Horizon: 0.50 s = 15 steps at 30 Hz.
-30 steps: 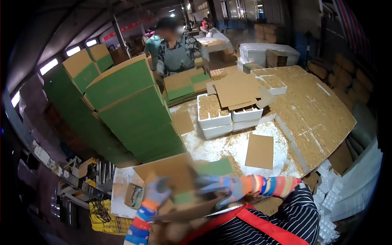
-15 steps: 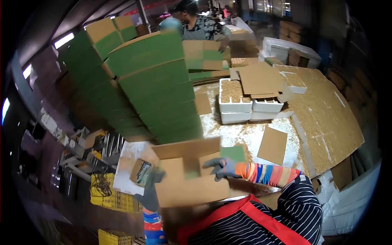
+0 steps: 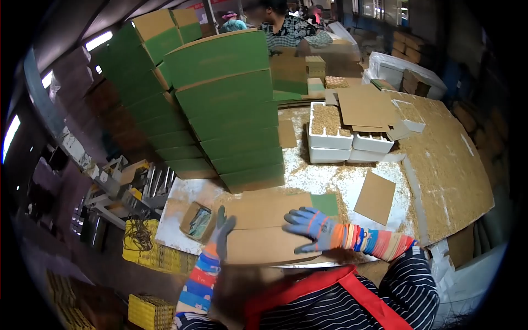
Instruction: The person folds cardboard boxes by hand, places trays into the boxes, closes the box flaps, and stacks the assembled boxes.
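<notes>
A cardboard box (image 3: pixel 264 246) lies in front of me on the white work surface, its two long top flaps folded down and meeting at a seam. My left hand (image 3: pixel 221 233), in a grey glove, rests upright along the box's left side with fingers stretched. Across the right part of the top, my gloved right hand (image 3: pixel 312 227) lies with its fingers spread. Neither hand is closed round anything. To the left is a small open carton (image 3: pixel 199 221) with dark greenish items I cannot make out. Beyond my right hand lies a green piece (image 3: pixel 324 204).
Tall stacks of green boxes (image 3: pixel 231 110) rise at the left and ahead. White foam trays (image 3: pixel 330 154) hold brown granular material, with cardboard sheets (image 3: pixel 366 107) on top. A flat cardboard piece (image 3: pixel 375 197) lies right. Another person (image 3: pixel 291 30) stands behind the stacks.
The box's raised top flaps have come down flat. My right hand has spread out over the top, and my left hand has straightened along the left side.
</notes>
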Tool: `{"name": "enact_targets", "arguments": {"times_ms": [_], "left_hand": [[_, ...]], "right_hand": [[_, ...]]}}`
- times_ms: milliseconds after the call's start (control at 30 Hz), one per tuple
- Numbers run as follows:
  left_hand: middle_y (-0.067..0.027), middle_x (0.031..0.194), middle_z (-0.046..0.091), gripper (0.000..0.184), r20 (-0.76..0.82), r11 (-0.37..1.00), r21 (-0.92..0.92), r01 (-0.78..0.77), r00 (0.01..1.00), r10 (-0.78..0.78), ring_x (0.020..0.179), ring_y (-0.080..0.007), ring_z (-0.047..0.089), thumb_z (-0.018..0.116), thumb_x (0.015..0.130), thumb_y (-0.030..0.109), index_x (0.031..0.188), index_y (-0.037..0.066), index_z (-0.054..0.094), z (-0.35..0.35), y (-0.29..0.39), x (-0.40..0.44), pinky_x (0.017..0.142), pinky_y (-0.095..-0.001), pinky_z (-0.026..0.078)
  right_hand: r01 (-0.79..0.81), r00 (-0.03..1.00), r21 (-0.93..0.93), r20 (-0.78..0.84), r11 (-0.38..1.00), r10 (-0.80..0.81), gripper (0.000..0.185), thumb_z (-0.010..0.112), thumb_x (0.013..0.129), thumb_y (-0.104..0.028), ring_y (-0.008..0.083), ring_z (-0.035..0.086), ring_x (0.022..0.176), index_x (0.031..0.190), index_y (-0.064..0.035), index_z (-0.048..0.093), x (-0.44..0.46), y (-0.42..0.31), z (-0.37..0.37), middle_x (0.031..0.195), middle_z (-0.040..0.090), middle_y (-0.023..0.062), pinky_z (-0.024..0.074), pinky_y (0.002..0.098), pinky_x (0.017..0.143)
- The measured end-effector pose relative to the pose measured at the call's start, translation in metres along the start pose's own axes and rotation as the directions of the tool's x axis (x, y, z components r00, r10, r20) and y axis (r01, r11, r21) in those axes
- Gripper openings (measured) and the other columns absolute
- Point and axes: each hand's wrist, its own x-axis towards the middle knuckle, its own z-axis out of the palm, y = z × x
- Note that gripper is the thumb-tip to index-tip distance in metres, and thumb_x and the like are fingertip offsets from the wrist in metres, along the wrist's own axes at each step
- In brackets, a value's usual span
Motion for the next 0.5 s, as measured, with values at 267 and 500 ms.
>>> {"name": "enact_targets", "arguments": {"times_ms": [267, 500], "left_hand": [[-0.0211, 0.104, 0.059, 0.052, 0.038, 0.364, 0.931, 0.024, 0.986, -0.163, 0.099, -0.0373, 0.054, 0.045, 0.087, 0.046, 0.117, 0.004, 0.050, -0.005, 0.054, 0.005, 0.084, -0.0399, 0.043], [-0.0229, 0.123, 0.047, 0.054, 0.117, 0.240, 0.939, -0.248, 0.883, 0.455, 0.113, -0.0356, 0.045, 0.058, 0.076, 0.023, 0.123, 0.000, 0.044, -0.039, -0.118, -0.003, 0.096, -0.0374, 0.036]], "right_hand": [[-0.114, 0.760, 0.965, -0.068, 0.235, 0.647, 0.076, 0.062, 0.080, -0.031, 0.0227, 0.030, 0.127, 0.136, -0.0016, 0.020, -0.028, 0.022, 0.025, 0.138, 0.032, 0.0146, 0.0252, 0.0338, 0.103], [-0.519, 0.722, 0.618, -0.053, 0.590, 0.690, 0.094, 0.069, 0.072, -0.037, 0.0309, 0.037, 0.122, 0.139, -0.0017, 0.013, -0.088, 0.032, 0.036, 0.134, 0.034, 0.0243, 0.0310, 0.0340, 0.100]]}}
